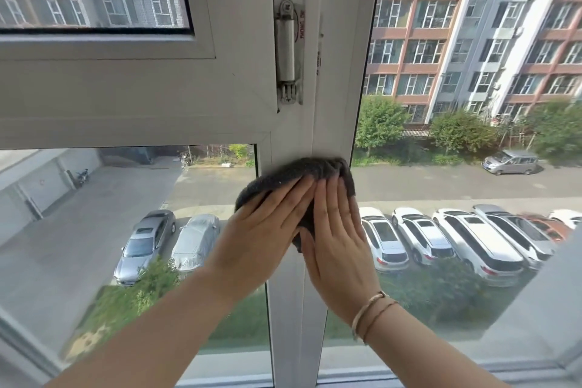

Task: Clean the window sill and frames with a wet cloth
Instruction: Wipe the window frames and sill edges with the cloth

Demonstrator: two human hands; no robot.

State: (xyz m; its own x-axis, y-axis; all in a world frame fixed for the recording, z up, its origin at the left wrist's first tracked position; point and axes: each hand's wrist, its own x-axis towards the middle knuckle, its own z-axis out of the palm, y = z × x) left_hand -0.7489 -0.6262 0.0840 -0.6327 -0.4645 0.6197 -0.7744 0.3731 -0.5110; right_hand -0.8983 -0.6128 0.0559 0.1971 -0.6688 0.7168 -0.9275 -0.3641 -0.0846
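Above the hands, a metal hinge [289, 52] sits on the white window frame [293, 309]; parked cars [441, 239] show through the glass. A dark, bunched cloth [302, 170] lies against the upright frame post. Left hand [261, 230] and right hand [338, 242] press it flat, fingers straight and together, hiding its lower part.

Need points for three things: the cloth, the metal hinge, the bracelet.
cloth [293, 172]: head view, upper dark part above the fingers.
metal hinge [288, 50]: head view, middle of its silver barrel.
bracelet [371, 313]: head view, band across the right wrist.
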